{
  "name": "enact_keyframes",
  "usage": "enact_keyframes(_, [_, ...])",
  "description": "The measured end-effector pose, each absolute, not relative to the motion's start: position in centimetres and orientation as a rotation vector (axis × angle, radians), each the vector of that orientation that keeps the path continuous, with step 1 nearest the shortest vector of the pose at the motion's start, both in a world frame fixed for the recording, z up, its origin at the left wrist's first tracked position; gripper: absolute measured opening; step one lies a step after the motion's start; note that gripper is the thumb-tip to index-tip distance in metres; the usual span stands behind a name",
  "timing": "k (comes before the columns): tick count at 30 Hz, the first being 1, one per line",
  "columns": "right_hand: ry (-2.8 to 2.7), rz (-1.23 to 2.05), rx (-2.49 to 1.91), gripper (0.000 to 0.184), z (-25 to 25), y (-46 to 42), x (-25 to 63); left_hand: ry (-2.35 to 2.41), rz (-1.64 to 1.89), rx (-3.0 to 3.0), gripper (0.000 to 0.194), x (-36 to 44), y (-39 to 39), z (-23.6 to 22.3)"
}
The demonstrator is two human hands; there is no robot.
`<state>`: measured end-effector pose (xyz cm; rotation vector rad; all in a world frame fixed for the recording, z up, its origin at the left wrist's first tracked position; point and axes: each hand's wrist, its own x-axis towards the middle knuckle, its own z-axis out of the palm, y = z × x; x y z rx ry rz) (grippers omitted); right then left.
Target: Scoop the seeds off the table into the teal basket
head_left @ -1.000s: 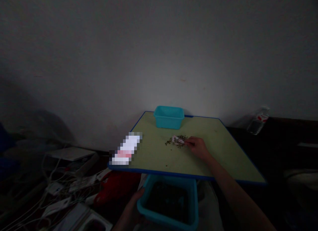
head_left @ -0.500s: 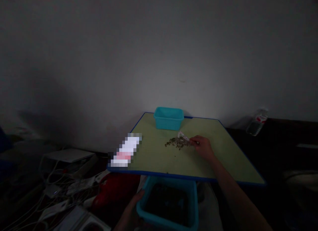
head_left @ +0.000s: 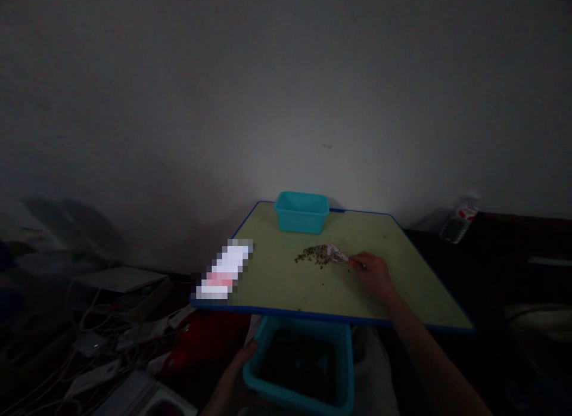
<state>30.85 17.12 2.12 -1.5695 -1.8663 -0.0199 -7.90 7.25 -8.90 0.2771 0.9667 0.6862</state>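
Note:
My right hand (head_left: 372, 274) is closed round the near end of a small pale flat piece with pinkish marks (head_left: 337, 253); its exact kind is too small to tell. The far end of that piece touches the right side of a pile of small brown-green grains (head_left: 315, 255) spread on the table. Below the table's front edge, my left hand (head_left: 235, 371) grips the left side of a turquoise plastic basin (head_left: 348, 368). Dark contents fill the bottom of this basin, too dim to make out. A few stray grains lie nearer the front edge.
A second turquoise basin (head_left: 300, 221) stands at the back of the pale green, blue-edged table (head_left: 277, 291). A lit, blurred-out phone-like screen (head_left: 223, 270) lies at its left edge. Tangled cables and a power strip (head_left: 96, 377) are at lower left. A clear plastic package (head_left: 460, 222) sits right.
My right hand has moved a little right and toward me, drawing the pale piece off the middle of the grains. My left hand stays on the near basin.

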Motion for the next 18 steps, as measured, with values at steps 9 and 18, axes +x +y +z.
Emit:
enact_keyframes(9, [-1.9,-0.01,-1.568,0.027,1.9,17.1,31.0,1.002,0.711,0.273,0.098,-7.2,7.4,-8.6])
enact_keyframes(18, [-1.889,0.03,-1.546,0.027,1.9,17.0,31.0,1.033,0.666,0.271,0.092,-8.2,7.5,-9.1])
